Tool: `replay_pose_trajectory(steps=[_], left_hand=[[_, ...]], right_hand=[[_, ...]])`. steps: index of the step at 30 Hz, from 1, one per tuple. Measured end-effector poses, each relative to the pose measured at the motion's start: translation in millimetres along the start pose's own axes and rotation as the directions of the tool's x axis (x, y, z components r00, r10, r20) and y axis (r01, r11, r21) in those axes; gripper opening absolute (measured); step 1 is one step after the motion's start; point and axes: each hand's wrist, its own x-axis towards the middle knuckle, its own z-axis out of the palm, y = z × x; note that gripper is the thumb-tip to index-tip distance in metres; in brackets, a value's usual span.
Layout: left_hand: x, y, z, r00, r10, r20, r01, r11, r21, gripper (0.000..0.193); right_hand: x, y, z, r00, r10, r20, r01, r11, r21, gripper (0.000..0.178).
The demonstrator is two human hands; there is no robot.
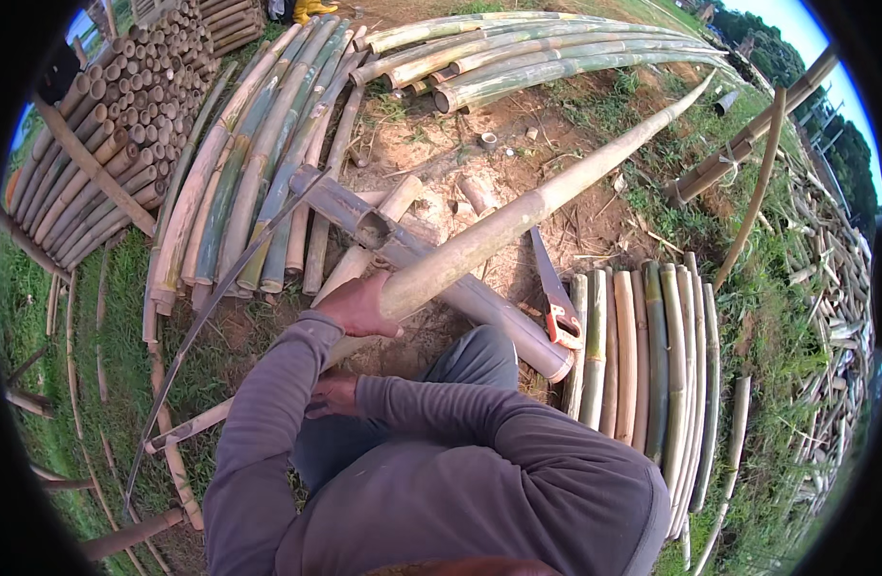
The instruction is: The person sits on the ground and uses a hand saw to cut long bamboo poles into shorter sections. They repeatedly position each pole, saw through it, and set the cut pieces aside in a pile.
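Gripping a long bamboo pole (518, 216) across the metal pipe rest (431, 264) on bare ground | left hand (357, 305) closed over it near the rest | right hand (332, 395) closed on its butt end | stiff, smooth, probably end-heavy; hold near the support.

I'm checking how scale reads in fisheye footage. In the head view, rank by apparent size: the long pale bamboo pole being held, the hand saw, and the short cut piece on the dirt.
1. Long pale bamboo pole, crossing the picture.
2. Hand saw.
3. Short cut piece, though it lies farther from the camera.
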Motion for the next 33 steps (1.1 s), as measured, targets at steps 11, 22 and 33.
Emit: replay_pose_trajectory(steps=[11,22,33], left_hand=[[-333.4,-185.6,13.1,0.832,-0.347,-0.433,0.435,0.893,0.119,0.074],[-458.4,-298.2,119.5,-0.004,-0.29,-0.957,0.936,0.335,-0.106,0.097],[-211.2,-196.6,167.4,0.089,-0.983,-0.161,-0.87,0.003,-0.493,0.062]], right_hand=[[-189.5,-103.7,-219.6,0.34,-0.343,-0.876,0.543,0.832,-0.115,0.077],[-156.0,-187.7,-208.4,0.293,-0.491,-0.82,0.731,0.668,-0.138,0.068],[24.5,-11.8,-24.9,0.86,-0.05,-0.508,0.211,0.941,0.264,0.074]])
